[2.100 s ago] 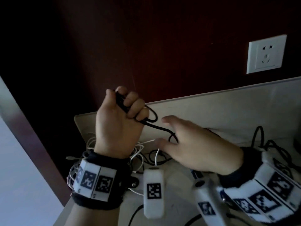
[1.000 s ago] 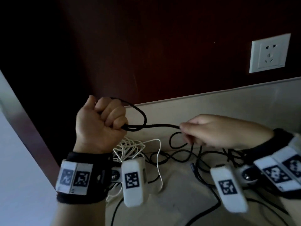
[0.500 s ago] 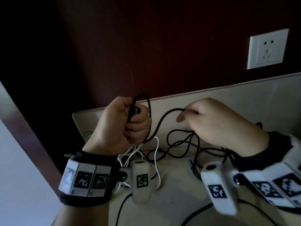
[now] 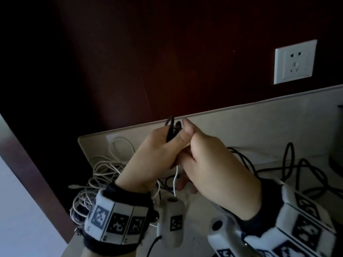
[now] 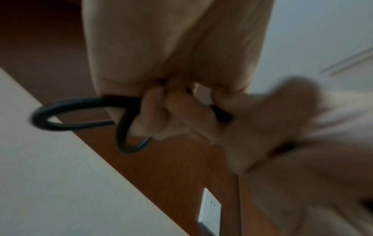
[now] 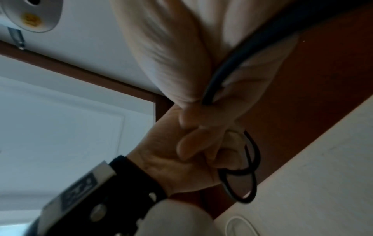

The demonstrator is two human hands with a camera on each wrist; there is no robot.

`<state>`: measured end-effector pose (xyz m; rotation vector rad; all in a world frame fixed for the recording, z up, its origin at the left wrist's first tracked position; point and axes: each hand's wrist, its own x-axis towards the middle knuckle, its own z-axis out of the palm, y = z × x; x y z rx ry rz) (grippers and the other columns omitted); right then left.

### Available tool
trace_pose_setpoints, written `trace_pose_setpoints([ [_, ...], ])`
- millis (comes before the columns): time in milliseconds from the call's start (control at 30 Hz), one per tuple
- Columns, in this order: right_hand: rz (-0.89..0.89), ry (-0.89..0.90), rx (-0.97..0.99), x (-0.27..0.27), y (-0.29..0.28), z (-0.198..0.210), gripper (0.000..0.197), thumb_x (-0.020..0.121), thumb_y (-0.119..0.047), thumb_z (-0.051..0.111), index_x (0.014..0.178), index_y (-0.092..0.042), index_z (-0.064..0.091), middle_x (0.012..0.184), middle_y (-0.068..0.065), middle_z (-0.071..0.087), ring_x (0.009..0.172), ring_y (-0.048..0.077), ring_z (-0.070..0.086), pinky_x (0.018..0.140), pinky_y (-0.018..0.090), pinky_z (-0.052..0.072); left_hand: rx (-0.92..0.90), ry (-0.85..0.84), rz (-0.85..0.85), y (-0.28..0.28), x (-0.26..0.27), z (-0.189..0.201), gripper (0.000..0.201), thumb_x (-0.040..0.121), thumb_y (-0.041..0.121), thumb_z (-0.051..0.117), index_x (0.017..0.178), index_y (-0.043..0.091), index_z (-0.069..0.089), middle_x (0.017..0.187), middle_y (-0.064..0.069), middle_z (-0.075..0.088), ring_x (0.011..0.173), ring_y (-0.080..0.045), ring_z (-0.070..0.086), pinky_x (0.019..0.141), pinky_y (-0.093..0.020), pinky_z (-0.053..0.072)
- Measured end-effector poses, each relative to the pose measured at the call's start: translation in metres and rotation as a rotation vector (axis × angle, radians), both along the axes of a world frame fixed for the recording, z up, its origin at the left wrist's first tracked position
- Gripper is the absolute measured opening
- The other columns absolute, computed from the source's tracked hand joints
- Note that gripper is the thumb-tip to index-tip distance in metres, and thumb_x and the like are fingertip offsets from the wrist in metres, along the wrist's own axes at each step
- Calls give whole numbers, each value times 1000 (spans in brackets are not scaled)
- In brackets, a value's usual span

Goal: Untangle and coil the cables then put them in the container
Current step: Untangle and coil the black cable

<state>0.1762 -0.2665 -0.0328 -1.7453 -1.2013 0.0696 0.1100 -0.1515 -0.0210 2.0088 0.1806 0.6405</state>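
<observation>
Up above the beige tabletop (image 4: 250, 127), close to the far wall, the black cable (image 4: 171, 129) is being wound into small loops. The left hand (image 4: 156, 154) is fisted round the gathered turns, two of them poking out past its knuckles in the left wrist view. The right hand (image 4: 213, 164) is pressing in against it, thumb and fingers curled on the next stretch of cable and feeding it over. The cable's free length is trailing off to the right in loose arcs across the table.

To the left of the hands, the white cable (image 4: 104, 169) is lying in a tangled heap on the tabletop, untouched. One white strand is dangling just below the fists, and I cannot tell whether it is caught in the grip.

My read: the coil is only a few turns in. The right hand should be laying each new loop the same size beside the last, letting the cable twist freely so it is not kinking, while the left is clamping firmly. That white strand needs watching, or it could get wound in. A white wall socket (image 4: 295, 62) is sitting on the dark red wall, far right. No container is showing.
</observation>
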Motion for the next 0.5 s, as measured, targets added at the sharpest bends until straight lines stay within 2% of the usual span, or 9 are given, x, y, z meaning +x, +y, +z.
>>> trace_pose_setpoints([
  [33, -13, -17, -14, 0, 1, -1, 68, 101, -29, 51, 157, -26, 13, 84, -2, 72, 60, 1, 65, 53, 14, 50, -47, -23, -12, 1, 2, 0, 59, 85, 62, 59, 84, 3, 64, 79, -39, 52, 64, -43, 51, 60, -63, 45],
  [100, -28, -45, -73, 5, -3, 2, 74, 101, -40, 49, 158, -26, 4, 74, -4, 68, 56, -1, 61, 50, 17, 48, -206, -122, -8, 7, 5, 0, 41, 92, 44, 58, 66, 12, 58, 68, -25, 44, 61, -30, 44, 58, -50, 41],
  [167, -4, 27, -172, 17, -13, 11, 61, 101, -46, 43, 154, -24, 22, 76, -1, 71, 57, 6, 66, 57, 29, 57, -392, -191, -114, 13, 3, 2, 42, 98, 35, 49, 59, 21, 46, 59, -3, 35, 49, -15, 34, 48, -31, 30],
  [200, 14, 90, -203, 23, -18, 16, 47, 101, -45, 44, 143, -23, 41, 81, -1, 73, 60, 9, 69, 63, 33, 60, -472, -207, -201, 15, 1, 4, 41, 97, 35, 47, 58, 22, 41, 58, 3, 31, 46, -10, 29, 44, -24, 25],
  [233, 28, 131, -208, 27, -22, 20, 33, 101, -42, 47, 127, -24, 54, 81, -3, 73, 60, 9, 69, 62, 30, 60, -530, -212, -269, 16, 0, 5, 39, 94, 36, 47, 58, 23, 38, 58, 5, 27, 45, -8, 25, 42, -21, 23],
  [267, 26, 130, -196, 29, -24, 21, 21, 99, -41, 51, 113, -28, 60, 79, -4, 72, 57, 8, 67, 57, 25, 56, -570, -202, -318, 16, -1, 5, 38, 90, 38, 48, 56, 24, 38, 58, 7, 24, 44, -7, 23, 41, -20, 23],
  [333, -13, 62, -120, 28, -20, 20, 10, 96, -41, 56, 101, -33, 59, 75, -3, 68, 49, 8, 57, 47, 22, 45, -612, -174, -425, 14, 2, 1, 39, 83, 44, 56, 52, 26, 41, 56, 7, 21, 44, -7, 18, 40, -20, 23],
  [433, -31, -63, 38, 24, -9, 10, 18, 99, -27, 54, 85, -17, 60, 55, -4, 51, 43, 8, 40, 43, 23, 31, -649, -150, -607, 12, 8, -6, 45, 82, 50, 68, 51, 26, 46, 55, 7, 22, 44, -9, 17, 41, -21, 20],
  [500, -35, -35, 69, 27, -5, 6, 30, 100, -25, 51, 77, -10, 60, 49, -4, 40, 42, 9, 38, 42, 28, 34, -665, -150, -691, 14, 8, -8, 45, 80, 53, 71, 53, 25, 48, 56, 7, 25, 45, -9, 18, 43, -22, 19],
])
